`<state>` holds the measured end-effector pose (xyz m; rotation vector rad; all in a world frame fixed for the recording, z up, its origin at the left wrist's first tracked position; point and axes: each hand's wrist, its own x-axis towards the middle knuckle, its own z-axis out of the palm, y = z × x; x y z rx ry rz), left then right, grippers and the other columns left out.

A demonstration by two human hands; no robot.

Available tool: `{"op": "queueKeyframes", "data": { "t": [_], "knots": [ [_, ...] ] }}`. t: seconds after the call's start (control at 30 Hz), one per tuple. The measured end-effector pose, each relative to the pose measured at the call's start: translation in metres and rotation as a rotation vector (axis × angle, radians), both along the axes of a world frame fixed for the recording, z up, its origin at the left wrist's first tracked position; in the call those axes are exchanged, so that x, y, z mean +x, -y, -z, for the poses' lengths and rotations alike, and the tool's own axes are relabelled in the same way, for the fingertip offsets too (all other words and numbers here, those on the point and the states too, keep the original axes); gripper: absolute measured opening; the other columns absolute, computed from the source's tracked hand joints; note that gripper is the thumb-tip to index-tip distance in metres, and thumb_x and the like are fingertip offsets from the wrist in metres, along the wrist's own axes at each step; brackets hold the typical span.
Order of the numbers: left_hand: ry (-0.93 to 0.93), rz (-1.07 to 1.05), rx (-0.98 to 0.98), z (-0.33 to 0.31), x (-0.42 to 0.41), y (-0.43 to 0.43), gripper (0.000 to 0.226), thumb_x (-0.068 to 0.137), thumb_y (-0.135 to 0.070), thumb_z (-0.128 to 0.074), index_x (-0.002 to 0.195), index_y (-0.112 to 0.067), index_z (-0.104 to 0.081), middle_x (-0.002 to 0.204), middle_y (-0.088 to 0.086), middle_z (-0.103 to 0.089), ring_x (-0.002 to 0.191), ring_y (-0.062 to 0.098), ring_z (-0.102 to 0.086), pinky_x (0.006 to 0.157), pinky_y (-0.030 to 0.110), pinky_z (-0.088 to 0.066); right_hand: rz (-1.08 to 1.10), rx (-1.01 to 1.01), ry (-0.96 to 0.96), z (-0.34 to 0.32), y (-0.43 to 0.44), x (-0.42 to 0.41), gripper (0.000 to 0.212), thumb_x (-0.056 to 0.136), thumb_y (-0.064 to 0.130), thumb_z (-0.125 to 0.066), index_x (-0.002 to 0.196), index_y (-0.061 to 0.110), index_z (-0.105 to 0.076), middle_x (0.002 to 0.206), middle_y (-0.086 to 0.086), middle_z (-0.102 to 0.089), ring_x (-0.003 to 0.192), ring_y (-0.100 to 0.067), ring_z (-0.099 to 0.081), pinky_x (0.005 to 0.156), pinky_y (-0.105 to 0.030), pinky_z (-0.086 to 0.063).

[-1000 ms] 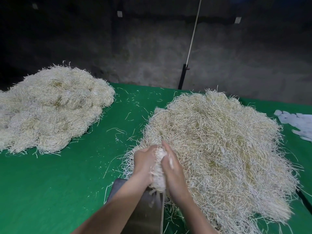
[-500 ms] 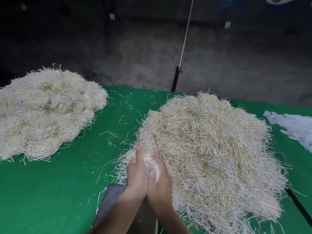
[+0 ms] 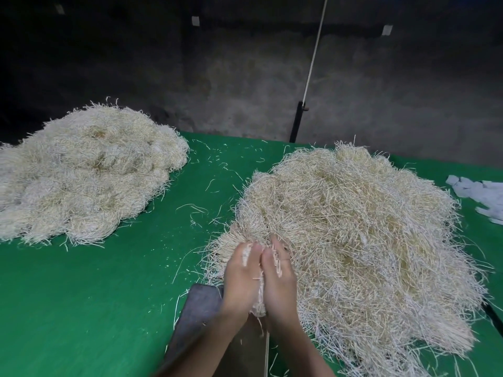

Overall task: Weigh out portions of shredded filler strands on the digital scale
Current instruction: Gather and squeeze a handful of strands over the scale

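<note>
The left hand (image 3: 241, 278) and right hand (image 3: 280, 281) are lying side by side, palms facing each other, fingers close to straight and narrow together. They are pressing a pale tuft of strands (image 3: 258, 297) between them, and the fingertips are reaching into the near edge of a heap. Loose fibres are clinging across the knuckles and hanging below the wrists.

Directly beneath the hands a flat, dull grey scale plate (image 3: 201, 308) is lying on the bench, its far corner touching the heap; the forearms are covering most of it, and its display is not showing.

The right heap of shredded filler (image 3: 353, 235) is spreading broad and shaggy — thin, stiff, straw-like strands, cream to pale yellow, bristling at the rim. A second heap (image 3: 87, 172), whiter and softer-looking, with rounded clumps, is sitting well apart at the far left. Between them the green bench cover (image 3: 95, 295) is showing a fine matte weave, scattered with stray curled strands.

At the far right edge, white paper scraps (image 3: 484, 197) are lying flat. Behind the bench, a thin white cord (image 3: 313, 58) is slanting down to a black post (image 3: 296, 123) against a rough grey wall (image 3: 394, 99).
</note>
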<state>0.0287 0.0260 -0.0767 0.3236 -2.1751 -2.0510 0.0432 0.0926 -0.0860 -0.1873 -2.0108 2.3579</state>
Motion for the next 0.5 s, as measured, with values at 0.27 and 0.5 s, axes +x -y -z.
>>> {"op": "queueKeyframes", "data": {
  "t": [0.27, 0.5],
  "knots": [
    [0.198, 0.187, 0.268, 0.009, 0.039, 0.009, 0.098, 0.068, -0.078, -0.049, 0.148, -0.031, -0.019, 0.147, -0.021, -0.019, 0.134, 0.006, -0.026, 0.109, 0.031, -0.021, 0.194, -0.236, 0.293, 0.002, -0.013, -0.007, 0.062, 0.091, 0.05, -0.051, 0.143, 0.02, -0.036, 0.148, -0.008, -0.038, 0.134, -0.03, -0.038, 0.107, -0.053, -0.034],
    [0.164, 0.17, 0.163, 0.014, 0.028, 0.005, 0.016, 0.088, -0.002, -0.06, 0.082, -0.017, -0.064, 0.061, -0.024, -0.066, 0.06, -0.009, -0.063, 0.054, 0.007, -0.044, 0.187, 0.209, -0.015, 0.023, -0.013, 0.005, 0.057, 0.082, 0.061, -0.042, 0.126, 0.025, -0.044, 0.118, -0.003, -0.055, 0.109, -0.025, -0.053, 0.089, -0.044, -0.048]
  ]
}}
